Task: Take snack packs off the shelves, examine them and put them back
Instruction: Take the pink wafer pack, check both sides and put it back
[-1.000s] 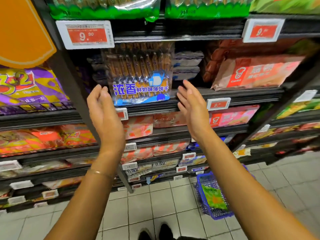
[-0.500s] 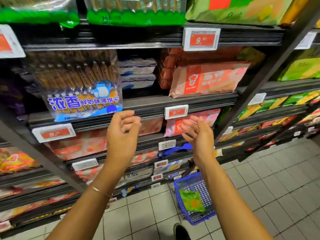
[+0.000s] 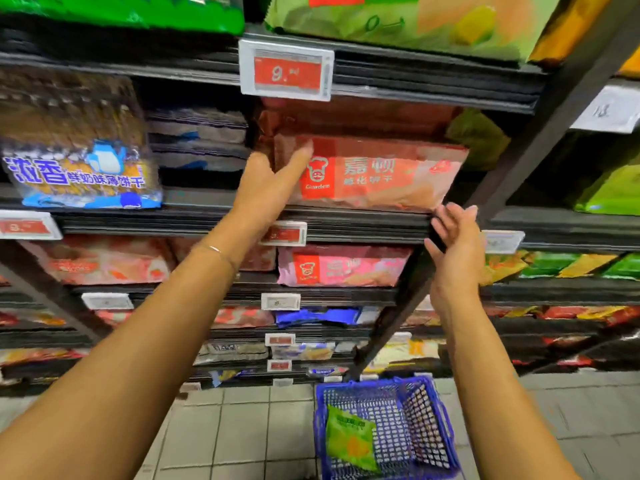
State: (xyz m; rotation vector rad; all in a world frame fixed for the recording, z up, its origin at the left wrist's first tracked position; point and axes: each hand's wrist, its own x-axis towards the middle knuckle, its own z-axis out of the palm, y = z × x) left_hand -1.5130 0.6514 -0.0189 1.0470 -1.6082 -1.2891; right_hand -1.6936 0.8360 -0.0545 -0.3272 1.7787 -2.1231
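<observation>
- Your left hand (image 3: 273, 181) is at the left end of the orange-red plastic biscuit pack (image 3: 381, 174). The thumb lies across the front face beside the logo and the other fingers go out of sight behind the end. It looks to be grasping the pack, though the blur leaves that less than certain.
- The pack lies on the black metal shelf (image 3: 363, 225), along its front edge, with its right end close to the slanting dark upright (image 3: 512, 174).
- The pack's front shows a white chef-head logo on a red panel with "Garden" beneath, then the large characters 嘉顿. The smaller line under them is too smeared to read.
- Your right hand (image 3: 453, 244) is released and holds nothing. Its fingers are straight, with the tips at the shelf's front edge just below the pack's lower right corner.
- The white-framed red price tag (image 3: 286, 72) on the edge of the shelf above reads "9."; the rest is blurred.
- Toward the left end of the same shelf, the clear-and-blue biscuit bag (image 3: 79, 168) reads 浓香 鲜奶味薄饼干.
- One shelf down lies a pink plastic pack (image 3: 343, 266) with the same chef logo.
- The blue mesh basket (image 3: 363, 384) stands on the tiled floor, with a green packet (image 3: 349, 441) inside.
</observation>
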